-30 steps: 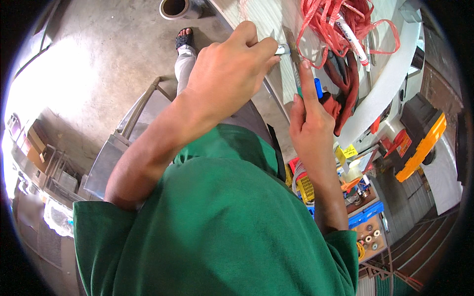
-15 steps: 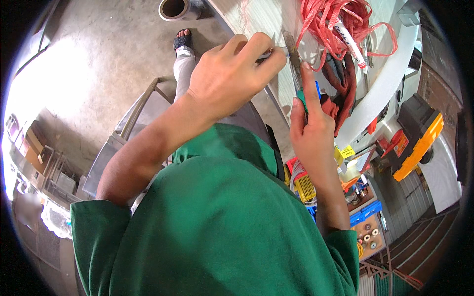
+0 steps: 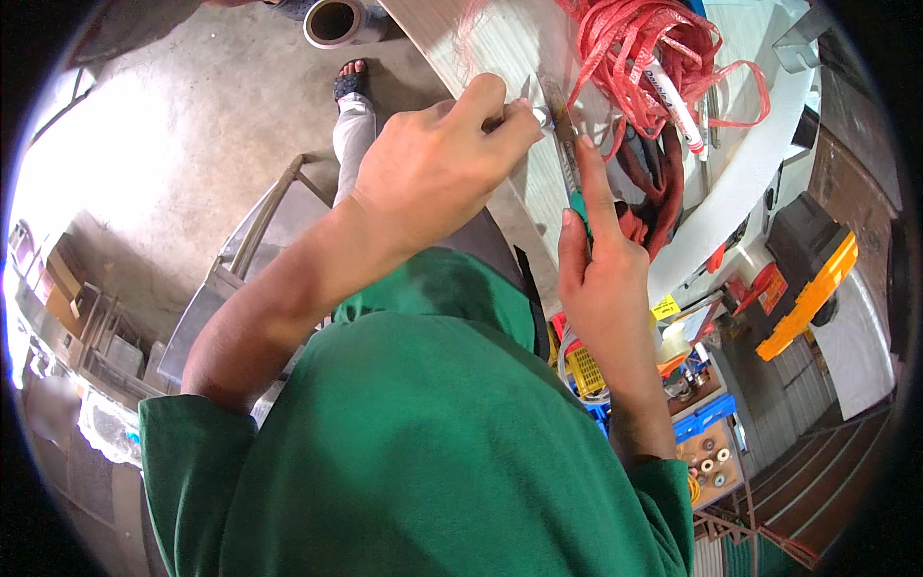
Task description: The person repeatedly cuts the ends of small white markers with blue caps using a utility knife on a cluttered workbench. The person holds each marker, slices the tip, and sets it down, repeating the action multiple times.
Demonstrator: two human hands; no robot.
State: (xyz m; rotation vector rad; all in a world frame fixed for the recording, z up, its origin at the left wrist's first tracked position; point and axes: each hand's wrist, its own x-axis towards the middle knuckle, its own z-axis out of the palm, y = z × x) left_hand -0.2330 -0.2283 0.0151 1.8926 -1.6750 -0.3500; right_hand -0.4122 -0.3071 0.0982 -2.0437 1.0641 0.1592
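My left hand is closed, fingertips pinching a small shiny piece, mostly hidden by the fingers. My right hand is wrapped round the green handle of a narrow tool. Its long, brownish metal blade points away from me, and my index finger lies stretched along it. The shiny piece is close against the blade's left side; whether they touch I cannot tell. Both hands are over the edge of a pale worktable.
Right of the blade lie a tangle of red plastic string, a white marker and dark red gloves. A black and orange toolbox stands at the right. On the floor are a hollow cylinder and a sandalled foot.
My left hand has moved slightly left and down in the picture, the right hand a little down with the tool. Part of a person has come in at the top left edge.
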